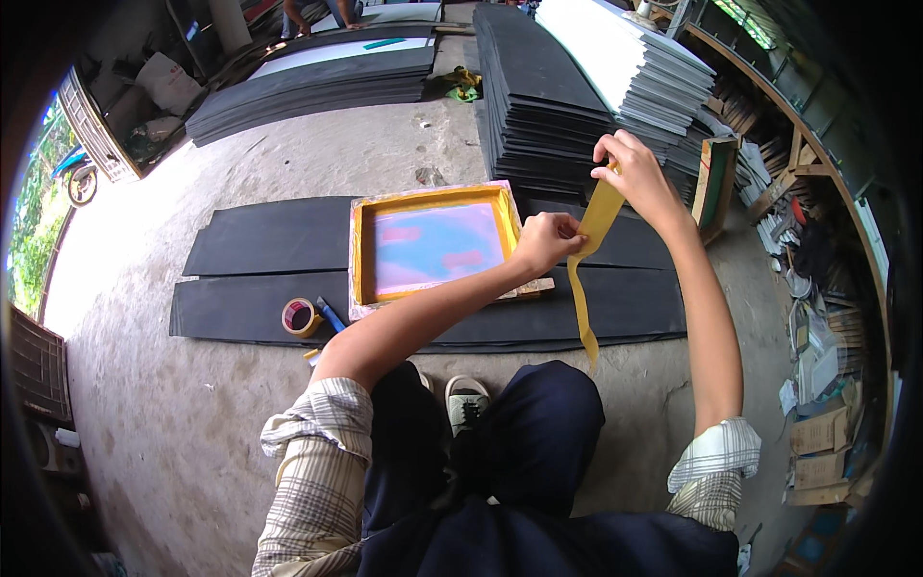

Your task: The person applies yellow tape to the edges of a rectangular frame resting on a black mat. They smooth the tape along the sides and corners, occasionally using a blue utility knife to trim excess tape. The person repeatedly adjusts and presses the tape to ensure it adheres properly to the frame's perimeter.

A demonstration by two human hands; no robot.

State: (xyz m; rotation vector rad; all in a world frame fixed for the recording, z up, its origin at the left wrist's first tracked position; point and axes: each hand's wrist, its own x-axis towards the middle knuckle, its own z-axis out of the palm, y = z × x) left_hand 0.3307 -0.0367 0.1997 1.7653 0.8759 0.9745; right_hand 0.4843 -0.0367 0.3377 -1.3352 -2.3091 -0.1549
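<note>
A strip of yellow adhesive tape [601, 213] is stretched between my two hands, above the right side of a shallow frame. My right hand [630, 171] pinches its upper end. Lower down, my left hand [552, 242] pinches the strip near its edge, and a narrow, curling tail hangs below toward the floor. The rectangular frame [362, 252] has its inner walls lined with yellow tape and a pink-and-blue mesh panel inside. It lies flat on black sheets [260, 300]. To its left are a roll of yellow tape [313, 324] and a blue pen-like tool [330, 314].
Stacked black sheets [538, 111] and white sheets [663, 82] stand at the back right, another black stack [317, 96] at the back left. Another person's arms [298, 14] show there. Shelving and cardboard boxes [819, 433] line the right. My knees are close below the sheets.
</note>
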